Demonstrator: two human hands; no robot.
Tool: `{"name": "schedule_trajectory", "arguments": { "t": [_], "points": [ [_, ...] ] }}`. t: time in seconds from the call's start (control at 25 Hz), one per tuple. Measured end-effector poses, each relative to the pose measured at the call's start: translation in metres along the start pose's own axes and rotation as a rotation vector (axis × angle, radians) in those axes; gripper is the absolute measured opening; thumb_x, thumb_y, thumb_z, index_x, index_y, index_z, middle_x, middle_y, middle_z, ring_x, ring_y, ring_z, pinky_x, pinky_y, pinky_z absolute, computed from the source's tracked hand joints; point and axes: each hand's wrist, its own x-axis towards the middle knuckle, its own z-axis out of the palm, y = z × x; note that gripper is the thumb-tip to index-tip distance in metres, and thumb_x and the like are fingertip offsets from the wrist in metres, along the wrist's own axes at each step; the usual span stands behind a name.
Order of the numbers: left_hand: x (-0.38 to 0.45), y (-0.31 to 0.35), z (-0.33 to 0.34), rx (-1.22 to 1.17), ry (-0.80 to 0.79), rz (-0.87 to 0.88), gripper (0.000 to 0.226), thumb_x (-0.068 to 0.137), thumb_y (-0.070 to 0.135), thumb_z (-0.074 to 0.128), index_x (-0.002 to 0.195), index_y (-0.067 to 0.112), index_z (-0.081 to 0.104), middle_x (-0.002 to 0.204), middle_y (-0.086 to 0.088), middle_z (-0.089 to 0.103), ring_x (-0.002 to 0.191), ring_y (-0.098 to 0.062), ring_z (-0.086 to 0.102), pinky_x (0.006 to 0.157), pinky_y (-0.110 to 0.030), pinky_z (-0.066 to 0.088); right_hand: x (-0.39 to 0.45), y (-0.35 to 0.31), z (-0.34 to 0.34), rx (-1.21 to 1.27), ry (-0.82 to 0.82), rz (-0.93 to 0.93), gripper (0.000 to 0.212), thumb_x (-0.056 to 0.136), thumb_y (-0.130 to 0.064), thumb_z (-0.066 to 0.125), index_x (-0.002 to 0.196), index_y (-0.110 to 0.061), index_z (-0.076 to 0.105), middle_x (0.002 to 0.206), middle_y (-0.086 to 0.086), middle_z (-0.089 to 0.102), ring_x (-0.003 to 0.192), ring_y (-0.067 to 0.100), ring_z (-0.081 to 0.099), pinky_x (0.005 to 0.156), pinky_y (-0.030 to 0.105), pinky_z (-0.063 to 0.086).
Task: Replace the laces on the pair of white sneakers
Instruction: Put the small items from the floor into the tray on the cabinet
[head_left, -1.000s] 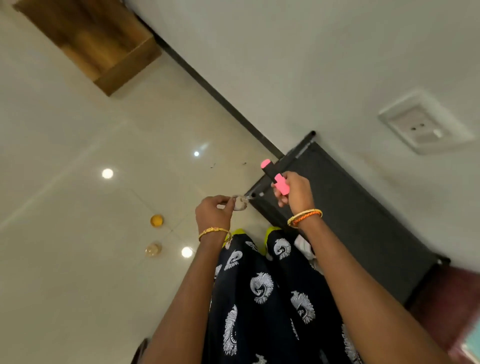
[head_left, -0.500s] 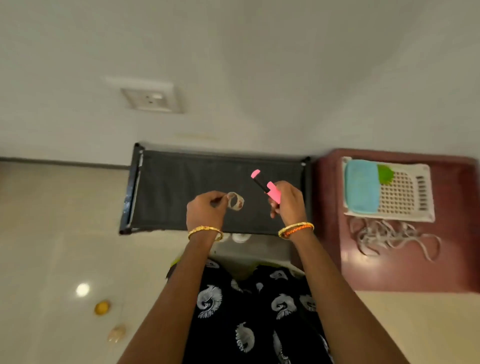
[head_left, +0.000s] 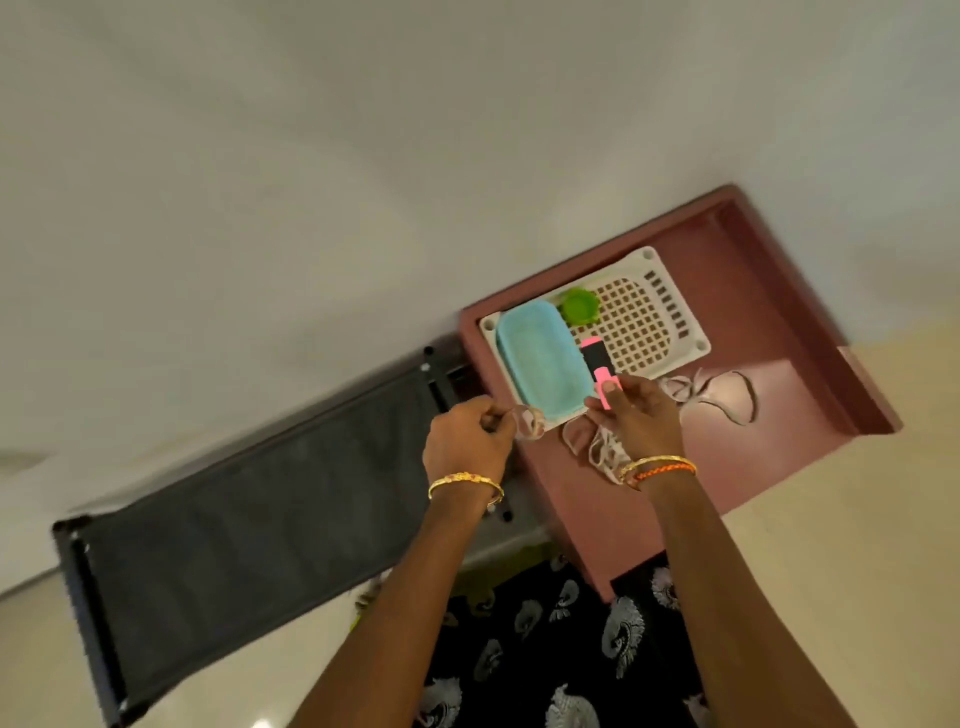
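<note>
My right hand (head_left: 636, 410) grips a pink and black lighter (head_left: 599, 370), held upright over the front edge of a white plastic basket (head_left: 670, 312). My left hand (head_left: 467, 439) pinches a small roll of clear tape (head_left: 529, 423) just left of the basket. White laces (head_left: 717, 392) lie in a loose heap on the maroon table (head_left: 779, 291), partly hidden under my right hand and wrist. No sneakers are in view.
A light blue tray (head_left: 543, 358) and a green lid (head_left: 580, 305) lie in the basket. A black fabric rack (head_left: 249, 519) stands left of the table against the white wall. My black patterned skirt (head_left: 545, 660) fills the bottom.
The view has swung right and tilted. Both hands moved from over the black rack to the maroon table, still holding the lighter and the tape roll.
</note>
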Motion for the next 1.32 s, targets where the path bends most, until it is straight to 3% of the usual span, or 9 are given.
{"name": "schedule_trajectory", "arguments": {
  "t": [0.2,0.36,0.48,0.64,0.76,0.92,1.12,1.24,1.32],
  "points": [
    [0.051,0.062,0.063,0.084,-0.029,0.144,0.022,0.083,0.034,0.067,0.085,0.013,0.072,0.091,-0.003,0.066,0.082,-0.019,0.062,0.070,-0.033,0.051,0.082,-0.005,-0.034,-0.176,0.200,-0.054,0.008,0.087,-0.017,0.067,0.085,-0.011,0.062,0.076,0.003,0.059,0.071,0.020,0.064,0.068,0.030,0.057],
    [0.111,0.089,0.108,0.066,-0.082,0.209,0.014,0.078,0.027,0.069,0.078,0.013,0.071,0.084,-0.012,0.068,0.081,-0.029,0.063,0.074,-0.040,0.051,0.122,0.000,-0.038,-0.338,0.329,-0.171,0.019,0.084,-0.023,0.070,0.097,-0.009,0.069,0.084,0.002,0.060,0.076,0.014,0.054,0.061,0.009,0.041],
    [0.149,0.102,0.133,0.076,-0.087,0.241,0.018,0.076,0.030,0.073,0.081,0.013,0.072,0.081,-0.008,0.071,0.078,-0.025,0.065,0.074,-0.032,0.052,0.146,0.005,-0.032,-0.303,0.368,-0.132,0.004,0.083,-0.023,0.070,0.086,-0.021,0.067,0.075,-0.004,0.061,0.072,0.017,0.058,0.071,0.032,0.054],
    [0.175,0.110,0.153,0.225,-0.092,0.305,0.019,0.083,0.030,0.068,0.091,0.014,0.072,0.093,-0.004,0.072,0.087,-0.021,0.066,0.070,-0.025,0.045,0.165,0.007,-0.028,-0.222,0.363,-0.096,0.023,0.083,-0.018,0.069,0.070,-0.035,0.058,0.068,-0.013,0.057,0.081,0.029,0.066,0.077,0.049,0.056],
    [0.181,0.114,0.159,0.370,-0.033,0.341,0.022,0.086,0.032,0.064,0.100,0.016,0.072,0.100,-0.003,0.072,0.089,-0.022,0.067,0.067,-0.026,0.044,0.172,0.009,-0.028,-0.249,0.346,-0.069,0.023,0.084,-0.018,0.067,0.071,-0.034,0.057,0.073,-0.007,0.060,0.082,0.030,0.065,0.078,0.049,0.055],
    [0.184,0.118,0.159,0.586,0.000,0.369,0.029,0.089,0.037,0.061,0.104,0.014,0.070,0.099,-0.006,0.070,0.088,-0.025,0.068,0.063,-0.030,0.046,0.173,0.011,-0.023,-0.233,0.363,-0.055,0.006,0.086,-0.015,0.066,0.088,-0.018,0.062,0.076,-0.003,0.060,0.079,0.022,0.062,0.080,0.042,0.056],
    [0.189,0.115,0.149,0.650,0.001,0.372,0.031,0.089,0.040,0.061,0.102,0.013,0.068,0.099,-0.007,0.068,0.091,-0.027,0.066,0.062,-0.030,0.040,0.184,0.008,-0.007,-0.163,0.328,-0.069,0.017,0.083,0.001,0.064,0.099,-0.004,0.065,0.091,0.008,0.063,0.085,0.022,0.063,0.081,0.042,0.057],
    [0.188,0.111,0.146,0.613,-0.010,0.408,0.034,0.090,0.045,0.056,0.100,0.014,0.067,0.097,-0.006,0.068,0.089,-0.026,0.065,0.062,-0.030,0.039,0.188,0.009,-0.004,-0.087,0.350,-0.044,0.017,0.080,0.000,0.069,0.086,-0.014,0.061,0.106,0.013,0.065,0.087,0.023,0.067,0.074,0.041,0.059],
    [0.186,0.109,0.146,0.599,-0.015,0.437,0.031,0.092,0.042,0.055,0.103,0.015,0.066,0.099,-0.005,0.068,0.090,-0.025,0.064,0.063,-0.029,0.039,0.187,0.012,-0.005,-0.150,0.393,-0.083,0.025,0.079,-0.004,0.071,0.074,-0.024,0.057,0.101,0.011,0.067,0.085,0.024,0.068,0.073,0.042,0.059]
  ]
}}
